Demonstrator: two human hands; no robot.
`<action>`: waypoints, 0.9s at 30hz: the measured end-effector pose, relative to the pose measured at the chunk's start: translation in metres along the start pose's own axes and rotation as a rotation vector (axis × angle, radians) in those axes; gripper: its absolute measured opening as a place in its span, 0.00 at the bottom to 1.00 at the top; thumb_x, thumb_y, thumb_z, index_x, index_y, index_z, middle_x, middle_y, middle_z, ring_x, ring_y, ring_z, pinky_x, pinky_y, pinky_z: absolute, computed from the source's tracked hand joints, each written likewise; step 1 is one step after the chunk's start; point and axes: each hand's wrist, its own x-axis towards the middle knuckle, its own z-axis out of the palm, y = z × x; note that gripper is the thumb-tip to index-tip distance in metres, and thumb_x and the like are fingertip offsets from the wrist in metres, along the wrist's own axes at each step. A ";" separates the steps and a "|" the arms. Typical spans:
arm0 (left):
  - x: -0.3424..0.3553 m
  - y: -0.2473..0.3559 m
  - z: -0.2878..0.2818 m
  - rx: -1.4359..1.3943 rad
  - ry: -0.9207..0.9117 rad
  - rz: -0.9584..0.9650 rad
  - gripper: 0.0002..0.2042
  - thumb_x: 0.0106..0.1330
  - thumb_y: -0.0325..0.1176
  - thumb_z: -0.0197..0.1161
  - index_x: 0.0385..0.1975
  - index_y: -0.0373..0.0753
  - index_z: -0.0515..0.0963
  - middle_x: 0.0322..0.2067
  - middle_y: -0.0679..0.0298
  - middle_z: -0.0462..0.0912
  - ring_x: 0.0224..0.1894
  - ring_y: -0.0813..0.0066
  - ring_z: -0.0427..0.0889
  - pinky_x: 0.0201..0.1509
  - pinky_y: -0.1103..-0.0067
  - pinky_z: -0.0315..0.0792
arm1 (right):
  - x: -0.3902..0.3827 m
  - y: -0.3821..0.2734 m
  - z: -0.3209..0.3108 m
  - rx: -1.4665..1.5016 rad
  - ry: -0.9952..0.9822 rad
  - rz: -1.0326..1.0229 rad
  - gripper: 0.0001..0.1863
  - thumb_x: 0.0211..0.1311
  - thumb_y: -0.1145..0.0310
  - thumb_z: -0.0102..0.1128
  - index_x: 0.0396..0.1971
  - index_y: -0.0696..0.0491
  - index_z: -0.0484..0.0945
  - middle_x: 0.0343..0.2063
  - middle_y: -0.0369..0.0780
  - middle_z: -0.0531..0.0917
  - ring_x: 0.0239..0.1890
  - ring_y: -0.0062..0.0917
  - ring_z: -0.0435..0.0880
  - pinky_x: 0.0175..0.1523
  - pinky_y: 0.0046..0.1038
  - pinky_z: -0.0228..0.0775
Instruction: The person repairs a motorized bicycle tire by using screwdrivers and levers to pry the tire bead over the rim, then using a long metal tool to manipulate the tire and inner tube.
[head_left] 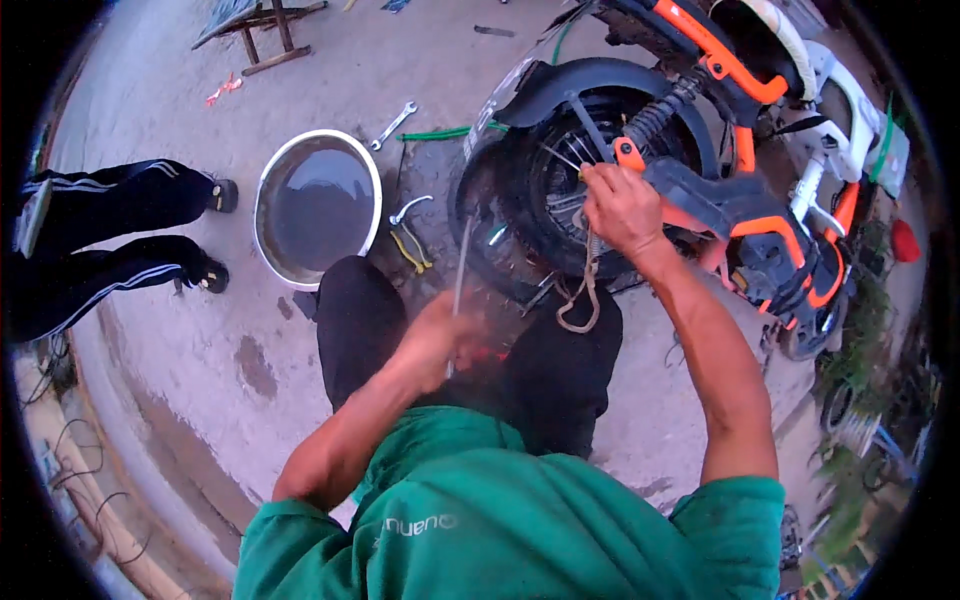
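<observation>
My left hand [435,340], blurred, grips a long thin metal bar [461,260] held upright between my knees. My right hand [620,205] is closed around a slim tool with a small yellowish handle and thin metal shaft [560,155] at the rear wheel [550,220] of an orange and black scooter [770,230] lying on its side; what exactly the tool is, I cannot tell. A beige cord [575,318] hangs in a loop below that hand. Pliers with yellow grips [410,245] lie left of the tyre.
A metal-rimmed basin of grey water [374,200] sits left of the wheel, near a spanner [393,125] and a green hose [435,133]. Another person's legs [120,200] stand at the left. A wooden-legged stand [280,45] is at the back; cluttered plants and parts [850,390] line the right.
</observation>
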 end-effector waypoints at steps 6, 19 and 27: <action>-0.002 -0.026 -0.020 -0.009 0.052 -0.007 0.17 0.79 0.37 0.55 0.65 0.45 0.73 0.23 0.69 0.71 0.12 0.83 0.61 0.14 0.82 0.54 | 0.004 -0.006 0.001 -0.003 0.011 0.009 0.21 0.52 0.68 0.66 0.49 0.48 0.83 0.41 0.34 0.83 0.42 0.30 0.85 0.45 0.32 0.81; 0.044 -0.038 -0.041 0.477 0.000 0.389 0.27 0.72 0.23 0.61 0.71 0.38 0.68 0.42 0.72 0.82 0.37 0.86 0.75 0.44 0.85 0.72 | 0.002 -0.005 0.002 -0.012 -0.020 0.010 0.23 0.51 0.68 0.68 0.51 0.48 0.83 0.42 0.34 0.84 0.43 0.30 0.85 0.45 0.32 0.81; 0.048 0.019 -0.052 0.390 -0.068 0.300 0.27 0.65 0.18 0.65 0.66 0.38 0.76 0.50 0.68 0.85 0.49 0.80 0.80 0.58 0.80 0.73 | 0.007 -0.002 0.003 -0.012 -0.048 0.027 0.23 0.51 0.68 0.68 0.51 0.49 0.83 0.42 0.34 0.84 0.43 0.30 0.85 0.45 0.32 0.81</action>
